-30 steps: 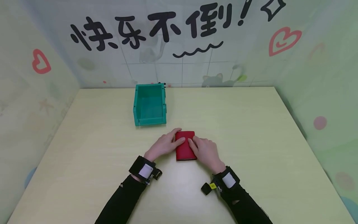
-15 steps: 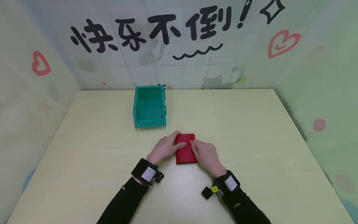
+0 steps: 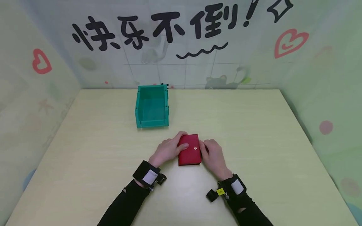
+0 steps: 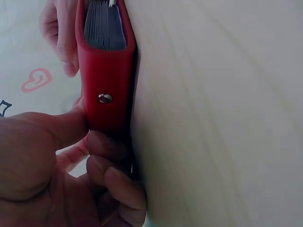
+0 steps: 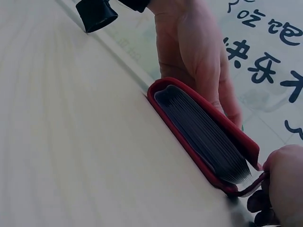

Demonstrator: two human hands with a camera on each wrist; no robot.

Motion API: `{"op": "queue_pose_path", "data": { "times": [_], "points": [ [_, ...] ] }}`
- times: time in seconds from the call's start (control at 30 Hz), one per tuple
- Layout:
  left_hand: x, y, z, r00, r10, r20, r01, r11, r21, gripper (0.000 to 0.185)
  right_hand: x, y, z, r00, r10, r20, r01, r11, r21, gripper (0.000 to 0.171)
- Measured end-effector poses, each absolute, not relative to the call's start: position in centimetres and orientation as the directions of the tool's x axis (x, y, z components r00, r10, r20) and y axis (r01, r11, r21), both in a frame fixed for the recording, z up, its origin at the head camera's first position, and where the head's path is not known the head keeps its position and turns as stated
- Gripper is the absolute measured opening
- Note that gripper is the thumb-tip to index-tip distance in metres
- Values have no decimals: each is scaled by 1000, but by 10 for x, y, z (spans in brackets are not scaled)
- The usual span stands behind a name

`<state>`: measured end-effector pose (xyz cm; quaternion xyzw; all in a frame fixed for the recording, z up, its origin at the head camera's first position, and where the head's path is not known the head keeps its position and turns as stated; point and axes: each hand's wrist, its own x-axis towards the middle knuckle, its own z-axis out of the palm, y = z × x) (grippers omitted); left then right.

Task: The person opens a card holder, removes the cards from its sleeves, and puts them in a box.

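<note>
While both hands worked low in the middle of the frame, the scene stood like this:

Table: a pale wooden table (image 3: 254, 131) filled most of the head view, walled in by printed panels with hearts and black lettering.

Bin: a green bin (image 3: 152, 106) stood above and left of centre, near the back edge, well apart from the hands, with nothing between it and them.

Card holder: a red card holder (image 3: 189, 150) lay flat on the table just below centre, a small metal snap (image 3: 195, 148) showing on its cover.

Left hand: the left hand (image 3: 169, 148) pressed on the holder's left edge, thumb on the cover and fingers curled round the side.

Right hand: the right hand (image 3: 212, 153) gripped the right edge, fingers curled at the flap.

Left wrist view: the snap (image 4: 105, 98) sat on the red cover, with fingertips (image 4: 106, 146) tucked at the near end.

Right wrist view: only here was the stack of grey card sleeves (image 5: 203, 135) visible inside the slightly gaping cover.
</note>
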<state>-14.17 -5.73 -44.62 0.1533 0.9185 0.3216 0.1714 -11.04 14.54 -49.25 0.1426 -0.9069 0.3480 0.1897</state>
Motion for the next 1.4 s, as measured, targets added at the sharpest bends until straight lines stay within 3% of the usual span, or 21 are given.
{"op": "queue_pose_path", "data": {
  "times": [0.23,0.57,0.9,1.13,1.4],
  "points": [
    [-140,-49,-445,-887,404,-224,185,755,629,54,-111,162,-496,-911,-55,408,-314,735,-602,9],
    [-139,-35,-442,-901,315,-299,55,765,642,81,-112,162,-495,-901,-185,392,-386,756,-529,30],
    [-139,-33,-434,-900,279,-335,-18,745,667,86,-110,164,-492,-918,-228,324,-373,777,-507,46],
    [-142,-40,-436,-850,375,-370,-18,682,731,76,-109,166,-492,-917,-232,324,-376,772,-512,51],
    [-152,-50,-437,-803,454,-385,-18,629,778,60,-114,164,-494,-905,-192,380,-395,712,-581,43]
  ]
}}
